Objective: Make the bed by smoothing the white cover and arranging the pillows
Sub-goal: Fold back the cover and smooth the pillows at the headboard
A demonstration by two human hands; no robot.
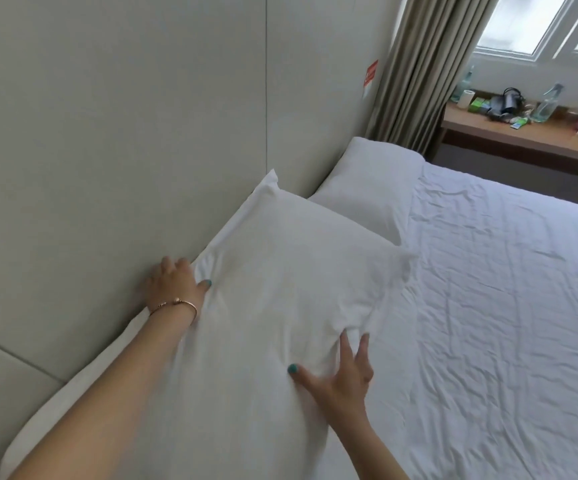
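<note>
- Head view: I look down along the head end of a bed, with a pale padded headboard wall on the left.
- My left hand, with a thin gold bracelet on the wrist, is at the near white pillow's headboard-side edge. The fingers go down between pillow and wall and the thumb lies on top; I cannot tell how tightly they curl.
- My right hand lies on the same pillow's mattress-side edge, fingers spread and fairly straight, pressing the bunched fabric rather than closing round it.
- This pillow lies along the headboard edge, one corner standing up against the wall.
- A second white pillow lies flat beyond it, in the bed's far head corner, its near end tucked under the first.
- The wrinkled white cover spreads over the mattress to the right.
- Beyond the bed are a beige curtain, a window, and a cluttered wooden desk.
</note>
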